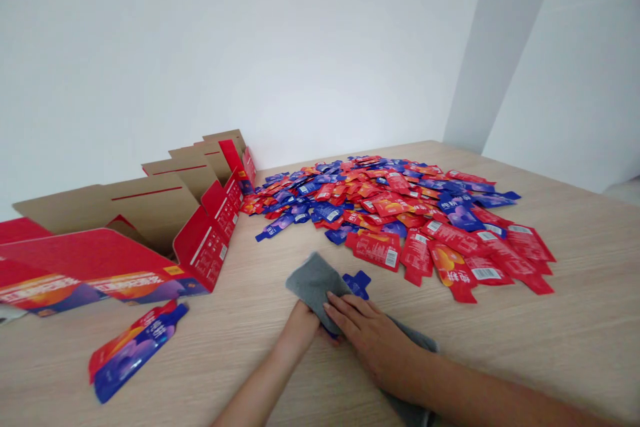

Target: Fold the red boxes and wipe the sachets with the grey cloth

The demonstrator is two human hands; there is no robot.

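My right hand (pixel 370 332) lies flat, fingers stretched out, on a grey cloth (pixel 313 280) near the table's front edge. The cloth covers a blue pouch (pixel 358 282); only the pouch's spout end pokes out past the cloth. My left hand (pixel 299 328) is against the cloth's near edge, just left of the right hand. Its fingers are tucked under the cloth and the right hand, so its grip is hidden.
A big heap of red and blue pouches (pixel 390 207) covers the wooden table (pixel 575 320) beyond my hands. Open red cardboard boxes (pixel 150 227) stand in a row at the left. One red-and-blue pouch (pixel 135 350) lies alone at the front left.
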